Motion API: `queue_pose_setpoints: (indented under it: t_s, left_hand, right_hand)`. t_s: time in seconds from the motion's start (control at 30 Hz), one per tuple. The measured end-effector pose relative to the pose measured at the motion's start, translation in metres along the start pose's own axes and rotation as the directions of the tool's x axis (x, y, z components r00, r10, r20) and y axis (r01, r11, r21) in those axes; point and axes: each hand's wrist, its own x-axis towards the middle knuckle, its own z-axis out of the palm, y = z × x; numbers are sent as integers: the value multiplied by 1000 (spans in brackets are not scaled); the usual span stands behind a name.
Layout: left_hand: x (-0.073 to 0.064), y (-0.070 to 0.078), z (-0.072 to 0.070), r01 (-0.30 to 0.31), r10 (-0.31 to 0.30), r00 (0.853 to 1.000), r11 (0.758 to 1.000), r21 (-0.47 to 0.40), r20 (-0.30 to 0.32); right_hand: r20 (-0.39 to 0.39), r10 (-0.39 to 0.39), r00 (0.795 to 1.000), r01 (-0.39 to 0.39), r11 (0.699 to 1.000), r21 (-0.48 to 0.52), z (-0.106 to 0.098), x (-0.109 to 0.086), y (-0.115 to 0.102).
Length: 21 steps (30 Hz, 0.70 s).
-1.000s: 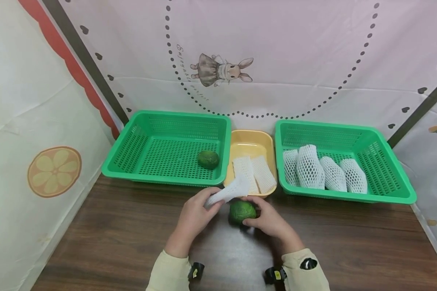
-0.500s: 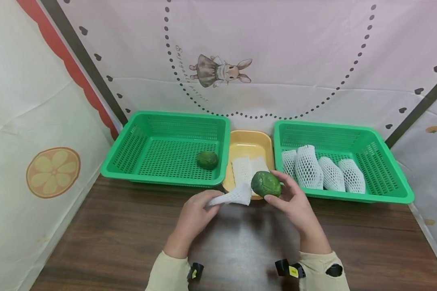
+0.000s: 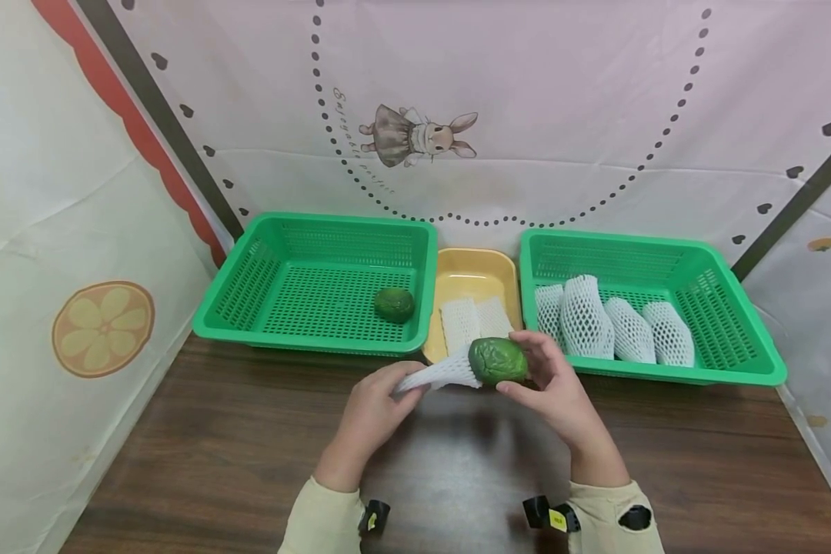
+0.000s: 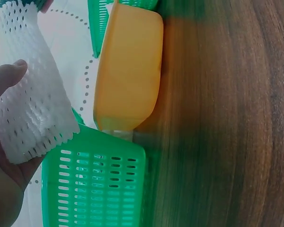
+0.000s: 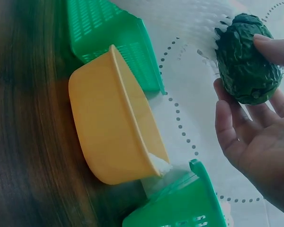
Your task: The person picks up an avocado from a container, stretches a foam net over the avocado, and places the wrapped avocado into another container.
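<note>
My left hand (image 3: 374, 408) pinches a white foam fruit net (image 3: 446, 372) by its left end, thumb on top in the left wrist view. The net's other mouth meets the left end of a wrinkled green avocado (image 3: 496, 361). Thumb and fingers of my right hand (image 3: 561, 388) hold that avocado by its right end, above the table's back part. In the right wrist view the net's toothed rim lies right at the tip of the avocado (image 5: 250, 59). Another avocado (image 3: 394, 305) lies in the left green basket (image 3: 312, 345).
Between the baskets stands a yellow tray (image 3: 481, 261) with flat foam nets (image 3: 461, 323) inside. Several net-wrapped pieces (image 3: 587, 319) sit in the right green basket (image 3: 706, 375). A patterned cloth (image 3: 561, 115) hangs behind the dark wooden table (image 3: 235, 438).
My right hand has lifted the avocado off the table, then brought it left against the net's mouth. The left hand stays in place while the net's free end has swung down toward the right.
</note>
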Motion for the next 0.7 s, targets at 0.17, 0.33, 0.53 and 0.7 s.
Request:
queue_pose_setpoints:
  t_s: [0.17,0.33,0.53,0.7]
  left_hand:
    - [0,4,-2,-6,6,1000,1000,-3,-4]
    - [0,7,-3,-19,18,1000,1000,-17,-2]
    - [1,7,-3,-69,69,998,998,-10,0]
    - [1,7,-2,-104,104,994,995,3,26]
  right_hand:
    - [20,-23,1000,24,999,-34,0,0,3]
    - [36,-33,999,35,998,-55,1,-1,4]
    - [62,-14,998,18,998,-64,3,-1,5]
    - [73,5,997,0,998,-65,6,-2,6]
